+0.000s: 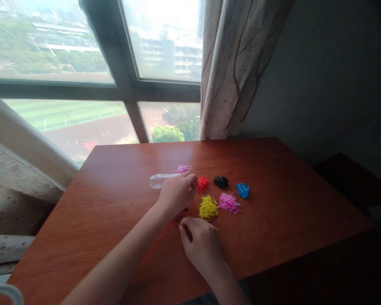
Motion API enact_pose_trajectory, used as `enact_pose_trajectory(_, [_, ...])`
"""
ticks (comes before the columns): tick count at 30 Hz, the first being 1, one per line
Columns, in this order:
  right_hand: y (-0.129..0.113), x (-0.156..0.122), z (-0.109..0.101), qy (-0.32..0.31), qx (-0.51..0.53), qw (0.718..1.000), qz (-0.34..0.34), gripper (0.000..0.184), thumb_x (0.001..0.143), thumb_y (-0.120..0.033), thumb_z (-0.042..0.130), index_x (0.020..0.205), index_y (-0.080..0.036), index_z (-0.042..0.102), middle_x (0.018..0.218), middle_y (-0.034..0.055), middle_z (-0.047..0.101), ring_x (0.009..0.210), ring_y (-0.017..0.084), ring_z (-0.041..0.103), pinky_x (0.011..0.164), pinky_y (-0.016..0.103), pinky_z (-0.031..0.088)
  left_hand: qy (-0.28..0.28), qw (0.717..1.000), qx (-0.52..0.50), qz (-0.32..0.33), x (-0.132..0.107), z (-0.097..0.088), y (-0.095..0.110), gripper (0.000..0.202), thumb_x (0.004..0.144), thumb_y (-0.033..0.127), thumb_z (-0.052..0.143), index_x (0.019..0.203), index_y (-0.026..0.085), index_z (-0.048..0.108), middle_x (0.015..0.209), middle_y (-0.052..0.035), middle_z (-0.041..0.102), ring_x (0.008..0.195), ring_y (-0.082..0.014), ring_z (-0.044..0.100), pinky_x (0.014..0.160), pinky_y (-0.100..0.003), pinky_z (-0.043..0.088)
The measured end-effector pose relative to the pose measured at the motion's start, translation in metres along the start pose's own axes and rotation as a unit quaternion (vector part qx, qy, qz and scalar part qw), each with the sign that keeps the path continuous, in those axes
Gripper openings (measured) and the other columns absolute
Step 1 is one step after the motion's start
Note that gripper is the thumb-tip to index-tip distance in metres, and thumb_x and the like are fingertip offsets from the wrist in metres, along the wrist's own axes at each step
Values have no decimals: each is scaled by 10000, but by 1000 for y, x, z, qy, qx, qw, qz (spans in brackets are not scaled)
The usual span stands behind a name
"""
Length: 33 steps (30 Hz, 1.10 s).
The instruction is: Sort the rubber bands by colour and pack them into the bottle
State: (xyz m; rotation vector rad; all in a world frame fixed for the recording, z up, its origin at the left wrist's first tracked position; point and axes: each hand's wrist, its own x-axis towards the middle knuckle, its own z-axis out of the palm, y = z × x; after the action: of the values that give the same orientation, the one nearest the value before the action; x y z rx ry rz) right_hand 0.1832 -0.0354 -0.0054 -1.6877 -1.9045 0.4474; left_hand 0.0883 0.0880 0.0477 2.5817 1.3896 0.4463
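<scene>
My left hand (178, 189) reaches across the table, its fingers curled together beside a pile of small red rubber bands (203, 184). What its fingertips hold, if anything, is hidden. Nearer to me, my right hand (203, 241) has thumb and forefinger pinched, and I cannot make out anything between them. Close to that pinch lie a few red loops (174, 222) and a small dark and pink piece (180, 214), partly covered by my left wrist. A pile of yellow rubber bands (208, 208) sits just beyond my right hand.
Pink (229, 202), black (221, 182) and blue (243, 190) rubber band piles lie to the right. Behind my left hand are a purple pile (184, 168) and a clear plastic wrapper (158, 181). The wooden table (114, 203) meets a window and curtain (231, 63).
</scene>
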Motion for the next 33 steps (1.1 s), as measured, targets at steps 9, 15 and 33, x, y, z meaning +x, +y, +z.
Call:
enact_pose_trajectory(9, [1,0,2,0,10,1000,-9,127,882,-122,558,823,-231,586,782,-24,669,744,149,606,648,261,290,-25,999,36,-14,17,13,8,180,910,238,480,913,209,657,933,-61,706,752,-212,653,563,-278,363])
enact_pose_trajectory(15, [1,0,1,-1,4,1000,-8,132,881,-125,556,800,-228,574,760,-24,656,728,149,597,640,266,285,-22,999,39,-21,0,-5,1,190,924,282,472,898,229,653,933,-31,713,746,-198,651,549,-268,311])
enact_pose_trajectory(33, [-10,5,1,-28,-19,999,-13,75,895,-171,591,891,-245,601,813,-14,691,759,169,619,645,258,310,-16,985,-124,-117,-102,-1,-44,200,916,331,498,892,218,661,807,-11,687,718,-164,611,669,-260,421])
